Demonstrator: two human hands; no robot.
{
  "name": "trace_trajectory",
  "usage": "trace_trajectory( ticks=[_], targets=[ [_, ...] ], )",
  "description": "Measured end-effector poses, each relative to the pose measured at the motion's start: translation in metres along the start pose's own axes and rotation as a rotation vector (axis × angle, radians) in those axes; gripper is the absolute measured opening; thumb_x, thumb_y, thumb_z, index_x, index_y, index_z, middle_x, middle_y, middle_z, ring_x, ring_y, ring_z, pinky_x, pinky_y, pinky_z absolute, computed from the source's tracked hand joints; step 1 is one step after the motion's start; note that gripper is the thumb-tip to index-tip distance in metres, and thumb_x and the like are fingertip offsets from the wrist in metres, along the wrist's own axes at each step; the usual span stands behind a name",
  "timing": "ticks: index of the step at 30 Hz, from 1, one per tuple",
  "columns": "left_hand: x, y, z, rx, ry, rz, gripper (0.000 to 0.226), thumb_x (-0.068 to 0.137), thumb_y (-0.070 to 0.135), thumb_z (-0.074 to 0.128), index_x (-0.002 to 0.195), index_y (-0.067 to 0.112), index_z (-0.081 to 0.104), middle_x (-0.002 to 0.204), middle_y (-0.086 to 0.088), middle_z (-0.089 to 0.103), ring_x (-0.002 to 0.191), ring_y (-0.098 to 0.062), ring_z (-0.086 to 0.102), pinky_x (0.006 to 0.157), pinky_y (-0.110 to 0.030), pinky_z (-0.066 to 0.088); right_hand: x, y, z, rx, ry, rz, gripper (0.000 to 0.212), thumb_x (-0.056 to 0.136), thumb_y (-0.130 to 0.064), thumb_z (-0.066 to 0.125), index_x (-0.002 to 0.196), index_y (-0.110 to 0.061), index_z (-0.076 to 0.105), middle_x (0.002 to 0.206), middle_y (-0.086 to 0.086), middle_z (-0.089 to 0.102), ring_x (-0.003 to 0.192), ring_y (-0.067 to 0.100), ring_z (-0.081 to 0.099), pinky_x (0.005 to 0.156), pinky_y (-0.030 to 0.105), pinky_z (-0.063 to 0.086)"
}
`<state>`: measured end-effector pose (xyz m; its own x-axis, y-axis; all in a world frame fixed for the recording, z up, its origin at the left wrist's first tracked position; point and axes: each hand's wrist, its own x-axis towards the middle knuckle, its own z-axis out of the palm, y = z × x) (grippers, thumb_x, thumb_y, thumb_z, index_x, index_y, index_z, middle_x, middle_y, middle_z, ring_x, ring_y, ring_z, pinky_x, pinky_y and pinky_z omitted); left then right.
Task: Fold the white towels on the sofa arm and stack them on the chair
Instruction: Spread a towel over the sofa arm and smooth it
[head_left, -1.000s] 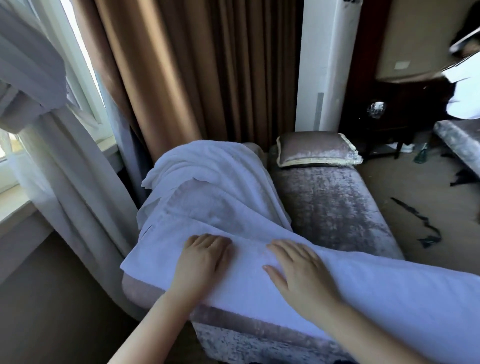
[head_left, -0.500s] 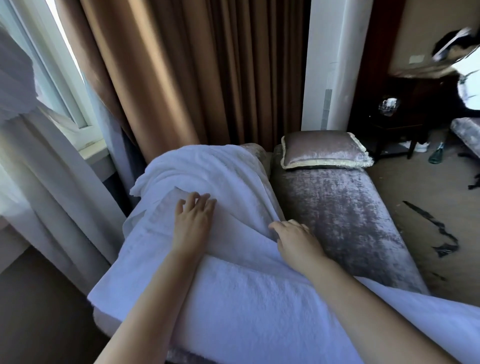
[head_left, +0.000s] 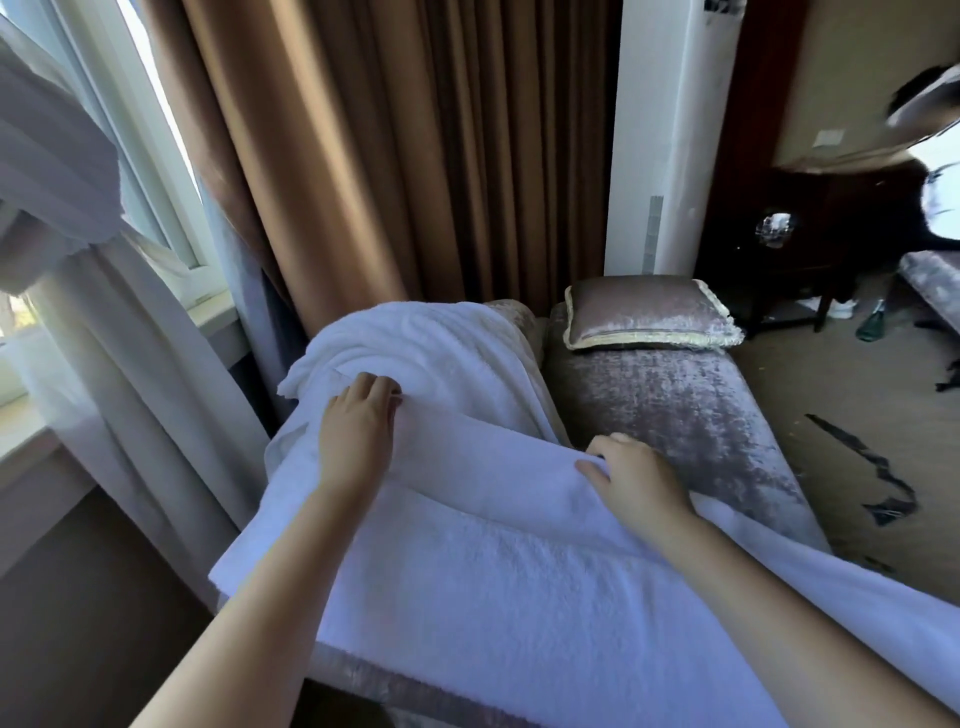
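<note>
Head view, looking down over the sofa arm.

- Near towel: white, spread flat along the sofa arm from 6 o'clock up toward the centre. Its right end trails off the frame at 4 o'clock.
- Far towel: white and bunched, draped over the arm's far end at 12 o'clock. It touches the near towel's far edge.
- Left hand: on the near towel's far left corner, at about 10 o'clock from the frame centre. The fingers are curled down into the cloth, so the grip is closed on the towel edge.
- Right hand: at the near towel's far right edge, 2 o'clock from centre. The fingers hook over the hem with the thumb lying on top, pinching the towel.
- Both forearms come in from 6 o'clock, well apart.

Surroundings:
- Grey velvet sofa seat lies at 2 o'clock.
- A fringed cushion lies at the seat's far end, 1 o'clock.
- Brown curtain hangs at 12 o'clock, with a sheer curtain and window at 9–10 o'clock.
- A white column unit stands at 1 o'clock.
- Carpeted floor with dark scraps shows at 3 o'clock.
</note>
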<state>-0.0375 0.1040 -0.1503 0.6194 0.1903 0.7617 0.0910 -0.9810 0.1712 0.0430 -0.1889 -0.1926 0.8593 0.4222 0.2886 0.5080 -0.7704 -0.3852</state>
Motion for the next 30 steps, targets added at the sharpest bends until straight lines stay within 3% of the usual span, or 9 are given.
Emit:
trace_trajectory(
  ticks=[4, 8, 11, 14, 16, 19, 23, 30],
  targets=[
    [-0.001, 0.001, -0.032, -0.026, 0.000, -0.012, 0.004, 0.088, 0.000, 0.065, 0.085, 0.000, 0.062, 0.087, -0.016, 0.063, 0.061, -0.034, 0.057, 0.050, -0.035, 0.037, -0.025, -0.011, -0.033, 0.061, 0.222, -0.137, 0.015, 0.093, -0.029, 0.062, 0.082, -0.019, 0.060, 0.079, -0.005, 0.049, 0.072, 0.020, 0.052, 0.052, 0.032, 0.036],
    [-0.016, -0.008, -0.059, -0.064, -0.033, -0.037, 0.002, 0.092, 0.005, 0.061, 0.093, 0.004, 0.061, 0.099, -0.010, 0.063, 0.069, -0.036, 0.062, 0.053, -0.046, 0.050, -0.053, -0.029, -0.052, -0.029, 0.382, -0.293, 0.015, 0.087, -0.023, 0.071, 0.077, -0.020, 0.060, 0.073, -0.005, 0.050, 0.063, 0.018, 0.051, 0.046, 0.022, 0.022],
    [-0.032, -0.026, -0.069, -0.088, -0.103, -0.055, 0.017, 0.091, 0.007, 0.062, 0.108, 0.011, 0.061, 0.115, -0.001, 0.061, 0.082, -0.031, 0.067, 0.060, -0.048, 0.054, -0.067, -0.037, -0.047, -0.135, 0.414, -0.309, 0.017, 0.080, -0.018, 0.077, 0.075, -0.018, 0.061, 0.073, -0.003, 0.053, 0.065, 0.020, 0.055, 0.048, 0.025, 0.029],
    [-0.056, -0.039, -0.076, -0.040, -0.241, -0.048, 0.040, 0.090, 0.006, 0.061, 0.129, 0.014, 0.052, 0.134, 0.002, 0.050, 0.093, -0.025, 0.065, 0.063, -0.044, 0.055, -0.078, -0.039, -0.030, -0.121, 0.329, -0.287, 0.015, 0.077, -0.010, 0.077, 0.085, -0.015, 0.065, 0.083, 0.000, 0.059, 0.077, 0.026, 0.060, 0.058, 0.034, 0.045],
    [-0.074, -0.044, -0.082, -0.001, -0.259, -0.095, 0.042, 0.091, 0.008, 0.062, 0.131, 0.014, 0.049, 0.138, 0.000, 0.045, 0.096, -0.026, 0.064, 0.063, -0.043, 0.055, -0.090, -0.044, -0.020, -0.110, 0.320, -0.339, 0.017, 0.075, -0.008, 0.077, 0.088, -0.015, 0.067, 0.086, 0.000, 0.062, 0.079, 0.026, 0.062, 0.063, 0.038, 0.051],
    [-0.098, -0.053, -0.093, 0.040, -0.219, -0.230, 0.030, 0.090, 0.008, 0.062, 0.119, 0.007, 0.055, 0.124, -0.010, 0.053, 0.099, -0.033, 0.060, 0.069, -0.044, 0.050, -0.111, -0.059, -0.005, -0.093, 0.317, -0.471, 0.005, 0.079, -0.019, 0.067, 0.084, -0.018, 0.068, 0.083, -0.005, 0.063, 0.074, 0.022, 0.063, 0.061, 0.035, 0.052],
    [-0.122, -0.064, -0.104, 0.094, -0.278, -0.386, 0.023, 0.094, 0.019, 0.059, 0.111, 0.004, 0.061, 0.111, -0.014, 0.063, 0.106, -0.036, 0.053, 0.081, -0.043, 0.043, -0.135, -0.076, 0.021, -0.121, 0.290, -0.559, 0.024, 0.083, -0.041, 0.052, 0.083, -0.022, 0.066, 0.086, -0.010, 0.060, 0.077, 0.015, 0.059, 0.071, 0.026, 0.044],
    [-0.135, -0.077, -0.111, -0.150, -0.273, -0.624, 0.019, 0.095, 0.026, 0.058, 0.096, 0.009, 0.065, 0.096, -0.009, 0.062, 0.095, -0.030, 0.057, 0.075, -0.034, 0.038, -0.142, -0.085, 0.044, -0.135, 0.397, -0.559, 0.022, 0.077, -0.026, 0.079, 0.076, -0.019, 0.057, 0.084, -0.007, 0.055, 0.074, 0.016, 0.053, 0.069, 0.027, 0.037]
  ],
)
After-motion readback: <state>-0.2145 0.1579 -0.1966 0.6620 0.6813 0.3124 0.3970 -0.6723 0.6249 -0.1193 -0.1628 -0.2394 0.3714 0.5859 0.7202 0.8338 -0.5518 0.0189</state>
